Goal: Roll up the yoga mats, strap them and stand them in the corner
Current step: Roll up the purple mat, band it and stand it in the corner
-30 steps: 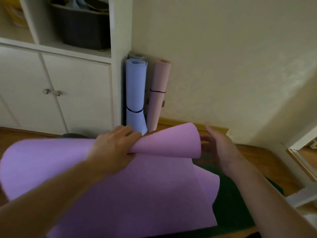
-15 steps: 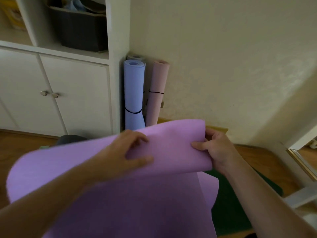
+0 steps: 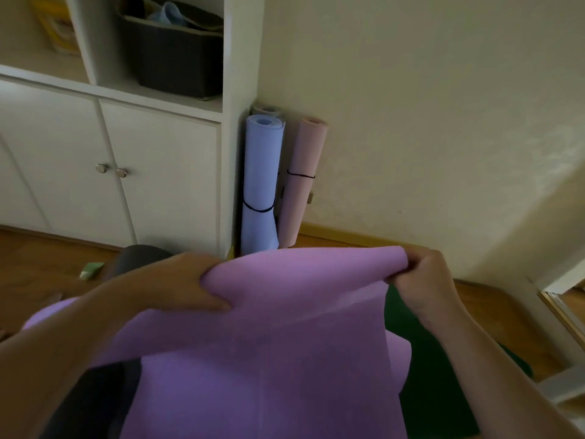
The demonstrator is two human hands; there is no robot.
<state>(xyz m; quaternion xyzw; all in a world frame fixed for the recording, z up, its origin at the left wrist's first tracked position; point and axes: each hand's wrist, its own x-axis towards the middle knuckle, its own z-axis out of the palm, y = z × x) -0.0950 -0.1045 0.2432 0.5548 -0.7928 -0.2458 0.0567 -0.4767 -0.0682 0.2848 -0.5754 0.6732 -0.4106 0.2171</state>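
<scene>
Near the corner, the left hand and right hand each grip the purple mat's raised far edge. If the grips pull unevenly, I'd expect a crooked, loose roll.

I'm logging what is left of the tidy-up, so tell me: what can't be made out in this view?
- Third rolled mat, head view: only its top shows behind the blue mat; strap hidden.
- Left hand fingers: tucked behind the purple mat.
- Green mat: mostly covered by the purple mat and right arm.
- Dark roll: partly behind the left arm; strap unseen.
- Dark bin: contents cut off by the top edge.
</scene>
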